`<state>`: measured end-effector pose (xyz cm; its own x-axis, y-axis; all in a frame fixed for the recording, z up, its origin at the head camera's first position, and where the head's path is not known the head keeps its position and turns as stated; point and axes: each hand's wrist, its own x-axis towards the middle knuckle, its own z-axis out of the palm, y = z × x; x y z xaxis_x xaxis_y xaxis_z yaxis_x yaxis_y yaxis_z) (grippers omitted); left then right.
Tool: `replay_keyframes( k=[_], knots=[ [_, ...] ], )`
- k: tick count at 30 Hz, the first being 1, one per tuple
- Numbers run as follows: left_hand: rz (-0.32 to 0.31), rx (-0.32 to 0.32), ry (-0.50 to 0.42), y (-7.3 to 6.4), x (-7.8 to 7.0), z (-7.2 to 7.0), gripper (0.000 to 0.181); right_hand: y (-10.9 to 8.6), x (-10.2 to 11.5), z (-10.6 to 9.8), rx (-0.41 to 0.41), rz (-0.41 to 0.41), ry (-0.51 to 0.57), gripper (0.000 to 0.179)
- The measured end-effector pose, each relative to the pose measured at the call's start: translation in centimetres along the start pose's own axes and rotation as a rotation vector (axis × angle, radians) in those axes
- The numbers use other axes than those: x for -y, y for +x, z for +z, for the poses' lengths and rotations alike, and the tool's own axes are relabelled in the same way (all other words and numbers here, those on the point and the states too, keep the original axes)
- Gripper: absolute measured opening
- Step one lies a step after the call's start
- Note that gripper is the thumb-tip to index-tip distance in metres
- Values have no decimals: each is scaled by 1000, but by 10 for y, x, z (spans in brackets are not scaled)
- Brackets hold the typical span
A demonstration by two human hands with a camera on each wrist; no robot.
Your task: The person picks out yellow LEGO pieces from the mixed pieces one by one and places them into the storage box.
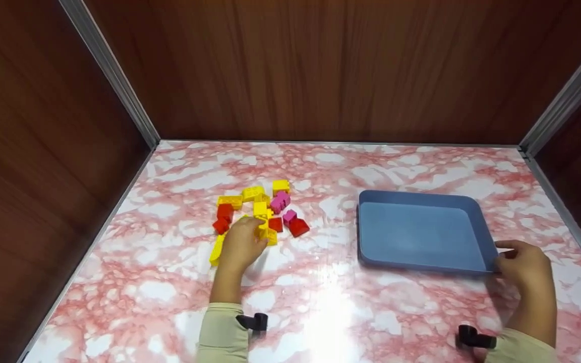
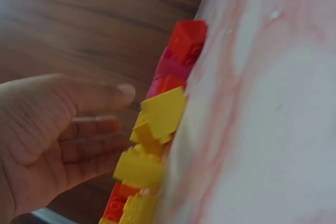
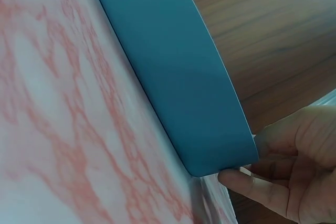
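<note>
Over a loose cluster of plastic building blocks, my left hand (image 1: 243,241) reaches down from the front. In the left wrist view its thumb and fingers are extended and apart beside the yellow blocks (image 2: 164,113), with nothing between them. Red blocks (image 1: 225,212) and pink blocks (image 1: 280,201) lie among the yellow ones. On the right, a shallow blue rectangular tray (image 1: 416,264) sits on the table with nothing inside. My right hand (image 1: 526,264) grips its near right corner, one digit at the outer wall and others partly hidden behind it.
The table (image 1: 310,297) has a red and white marbled top. Brown wood-look panels (image 1: 341,70) stand at the back and both sides, with metal strips at the corners. A dark wrist camera (image 1: 254,321) sits on the left sleeve, another (image 1: 474,337) on the right.
</note>
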<state>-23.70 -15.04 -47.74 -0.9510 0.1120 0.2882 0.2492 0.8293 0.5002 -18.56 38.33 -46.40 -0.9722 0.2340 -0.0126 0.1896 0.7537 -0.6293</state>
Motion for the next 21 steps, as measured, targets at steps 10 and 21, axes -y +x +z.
replay_keyframes(
  k=[10, 21],
  knots=[
    [35, -17, 155, 4, -12, 11, 32, 5, 4, 3, -1, -22, -6, 44],
    [125, -37, 176, 2, -14, 22, 25, -1, -1, 1, -3, -11, -8, 44]
  ],
)
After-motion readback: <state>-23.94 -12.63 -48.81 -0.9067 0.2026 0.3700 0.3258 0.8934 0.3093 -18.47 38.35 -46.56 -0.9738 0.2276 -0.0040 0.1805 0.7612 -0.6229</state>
